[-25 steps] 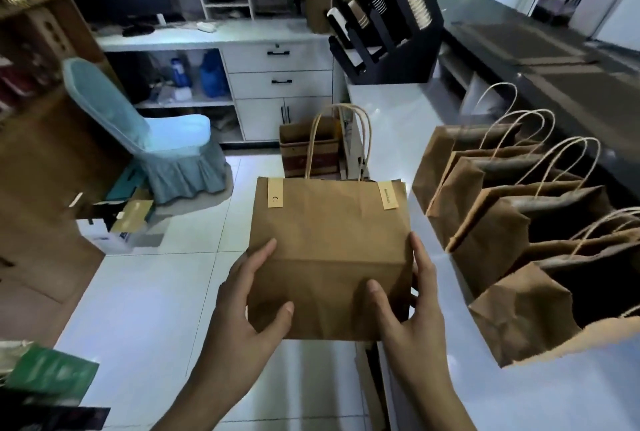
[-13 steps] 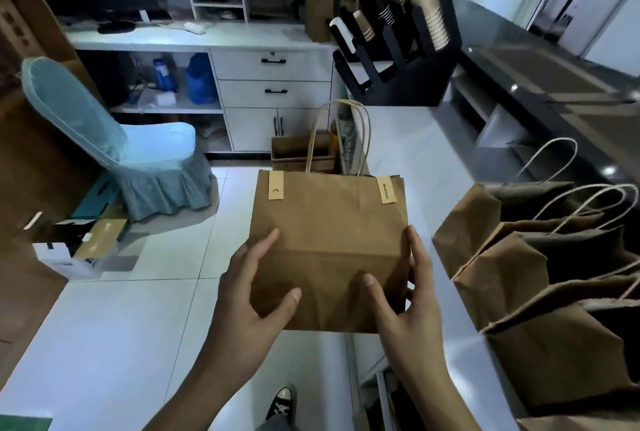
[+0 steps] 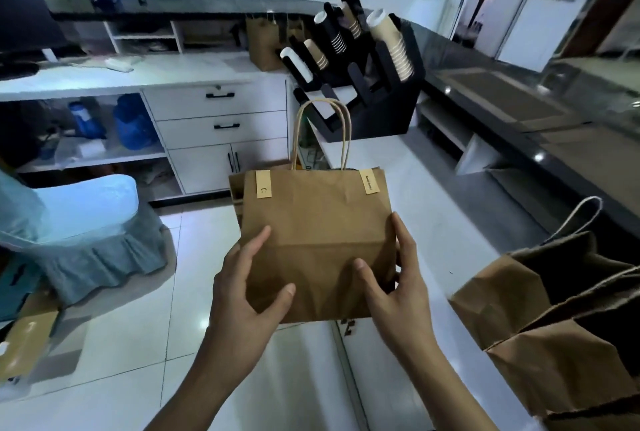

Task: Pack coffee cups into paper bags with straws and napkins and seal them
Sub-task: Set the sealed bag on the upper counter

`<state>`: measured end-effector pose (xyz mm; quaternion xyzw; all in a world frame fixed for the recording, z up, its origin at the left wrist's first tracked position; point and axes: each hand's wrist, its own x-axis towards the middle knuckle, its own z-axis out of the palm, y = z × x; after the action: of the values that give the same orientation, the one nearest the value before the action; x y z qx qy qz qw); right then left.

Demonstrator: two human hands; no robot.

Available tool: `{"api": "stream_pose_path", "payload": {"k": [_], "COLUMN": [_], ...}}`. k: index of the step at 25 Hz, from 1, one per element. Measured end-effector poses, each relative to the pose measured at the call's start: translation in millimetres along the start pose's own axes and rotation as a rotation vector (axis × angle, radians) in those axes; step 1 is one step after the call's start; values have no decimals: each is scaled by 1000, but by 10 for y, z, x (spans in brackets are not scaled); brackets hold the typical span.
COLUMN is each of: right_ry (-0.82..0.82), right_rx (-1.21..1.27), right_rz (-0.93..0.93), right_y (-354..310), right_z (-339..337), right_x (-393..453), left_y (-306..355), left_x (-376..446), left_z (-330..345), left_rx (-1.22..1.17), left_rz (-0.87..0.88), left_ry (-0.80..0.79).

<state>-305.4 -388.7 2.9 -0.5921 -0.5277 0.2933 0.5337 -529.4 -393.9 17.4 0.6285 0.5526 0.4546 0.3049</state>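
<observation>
A brown paper bag (image 3: 318, 222) with twisted handles is held upright in the air over the counter's left edge. Two pale sticker strips fold over its closed top, one at each corner. My left hand (image 3: 249, 288) grips its lower left side, thumb on the front and fingers behind. My right hand (image 3: 394, 285) grips the lower right side the same way. What is inside the bag is hidden.
Open brown paper bags (image 3: 554, 319) stand on the white counter (image 3: 429, 208) at the right. A black rack (image 3: 377, 91) of stacked paper cups stands at the counter's far end. White drawers (image 3: 221, 125), a covered chair (image 3: 79, 222) and tiled floor lie to the left.
The view has swung left and forward, so the open bags slid toward the right edge. Both hands keep the same grip on the sealed bag, which has moved slightly further out.
</observation>
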Motion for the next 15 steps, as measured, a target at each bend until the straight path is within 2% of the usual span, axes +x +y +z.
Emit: {"api": "stream_pose_path", "payload": {"k": [15], "right_ry": [115], "right_rx": [15], "right_rz": [-53], "right_y": [310], "right_z": [172], "right_x": [2044], "left_y": [-125], "left_x": [2131], "left_z": [643], "left_rx": [2], "left_rz": [54], "left_ry": [-90]}}
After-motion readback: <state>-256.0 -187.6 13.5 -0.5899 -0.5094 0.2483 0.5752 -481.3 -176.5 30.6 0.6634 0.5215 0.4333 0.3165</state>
